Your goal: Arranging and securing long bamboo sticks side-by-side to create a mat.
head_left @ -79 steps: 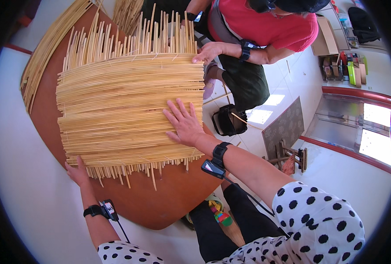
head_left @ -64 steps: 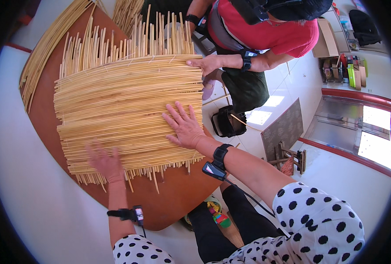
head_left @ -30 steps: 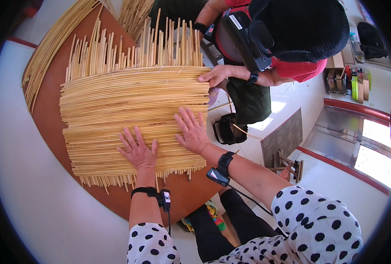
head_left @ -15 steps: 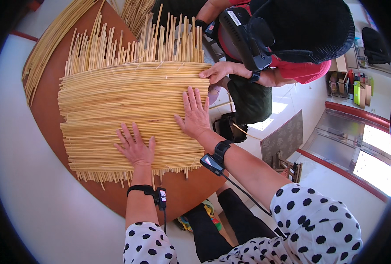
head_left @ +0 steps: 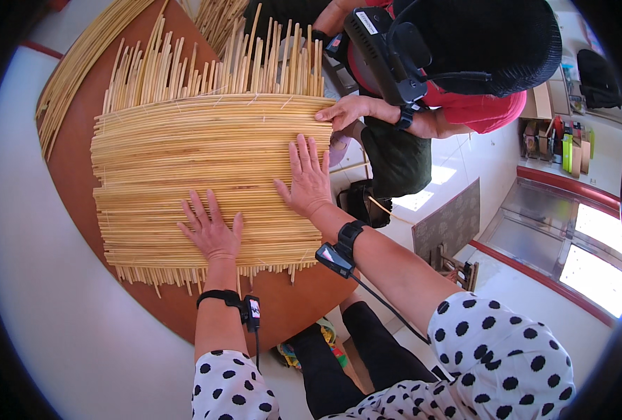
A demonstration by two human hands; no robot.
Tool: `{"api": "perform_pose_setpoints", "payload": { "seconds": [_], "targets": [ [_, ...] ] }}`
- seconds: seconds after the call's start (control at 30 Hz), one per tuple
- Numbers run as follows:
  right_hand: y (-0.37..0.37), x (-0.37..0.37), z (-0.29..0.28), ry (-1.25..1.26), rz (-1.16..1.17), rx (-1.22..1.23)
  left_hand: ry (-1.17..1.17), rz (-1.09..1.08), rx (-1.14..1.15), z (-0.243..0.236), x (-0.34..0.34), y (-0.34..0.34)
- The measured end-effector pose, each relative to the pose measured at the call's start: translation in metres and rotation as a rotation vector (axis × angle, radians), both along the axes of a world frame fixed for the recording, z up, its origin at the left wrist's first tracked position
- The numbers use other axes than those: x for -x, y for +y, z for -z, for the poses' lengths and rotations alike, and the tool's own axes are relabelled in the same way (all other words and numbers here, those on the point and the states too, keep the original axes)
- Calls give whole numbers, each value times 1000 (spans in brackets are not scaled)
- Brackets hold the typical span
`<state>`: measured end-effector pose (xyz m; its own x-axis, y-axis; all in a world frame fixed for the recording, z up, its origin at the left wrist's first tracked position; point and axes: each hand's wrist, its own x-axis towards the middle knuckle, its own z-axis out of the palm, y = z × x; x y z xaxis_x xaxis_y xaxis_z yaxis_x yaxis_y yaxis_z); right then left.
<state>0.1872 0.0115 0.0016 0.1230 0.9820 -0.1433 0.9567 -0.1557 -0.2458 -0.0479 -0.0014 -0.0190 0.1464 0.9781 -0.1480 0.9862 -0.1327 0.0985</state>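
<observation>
A wide mat of pale yellow sticks [head_left: 150,154], with thin ties across parts of it, lies on a brown tabletop [head_left: 290,308]. Uneven stick ends [head_left: 171,77] jut out crosswise beneath it at the far and near edges. My left hand [head_left: 213,227] rests spread on the lower middle of the mat. Higher up, near the right end, my right hand [head_left: 304,178] lies on it with fingers stretched out. A co-worker's hand [head_left: 342,112] grips the mat's upper right corner.
Long sticks [head_left: 73,87] lie along the table's left side; another bundle [head_left: 209,21] is behind. The co-worker in red [head_left: 479,112] bends in from upper right. A black bin [head_left: 356,206] and a leaning patterned board [head_left: 444,224] stand on the white floor [head_left: 444,154].
My left hand has moved from the near left edge onto the mat's middle. My right hand has slid up toward the far edge. The co-worker's head has dipped lower over the mat.
</observation>
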Motion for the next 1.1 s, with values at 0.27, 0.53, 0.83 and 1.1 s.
{"api": "perform_pose_setpoints", "payload": {
  "seconds": [0.27, 0.53, 0.83, 1.1],
  "targets": [
    [0, 3, -1, 6, -3, 1, 7, -12, 20, -4, 0, 0],
    [-1, 2, 4, -8, 1, -21, -11, 13, -48, 9, 4, -1],
    [0, 4, 4, -3, -3, -20, -31, 12, -50, 8, 7, 1],
    [1, 6, 3, -19, -3, 7, -18, 5, -32, 8, 7, 1]
  ]
}}
